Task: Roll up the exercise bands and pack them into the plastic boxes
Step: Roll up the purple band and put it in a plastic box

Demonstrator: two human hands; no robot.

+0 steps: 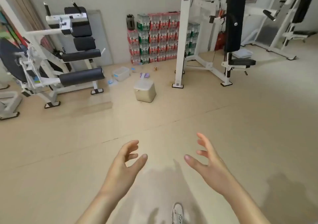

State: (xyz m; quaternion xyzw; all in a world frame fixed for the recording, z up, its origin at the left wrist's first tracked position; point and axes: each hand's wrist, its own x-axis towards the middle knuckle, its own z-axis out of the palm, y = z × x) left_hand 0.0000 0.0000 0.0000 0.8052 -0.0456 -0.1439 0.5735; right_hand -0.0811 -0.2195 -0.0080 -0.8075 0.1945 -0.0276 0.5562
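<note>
My left hand (126, 160) and my right hand (206, 156) are raised in front of me over the bare floor, palms facing each other, fingers loosely spread and holding nothing. Far ahead on the floor lies a purple exercise band (145, 75) in a small heap. Left of it stands a clear plastic box (121, 73) with a lid, and loose blue-trimmed lids (111, 82) lie beside it. A beige cube-shaped box (145, 91) with a white top stands just in front of the band. Both hands are well short of all these things.
A leg machine with black roller pads (80, 76) stands at the left. A white upright frame (182, 34) and a black padded seat (235, 20) rise at the right. Stacked packs of water bottles (154, 37) line the back wall. My shoe (177, 212) shows at the bottom.
</note>
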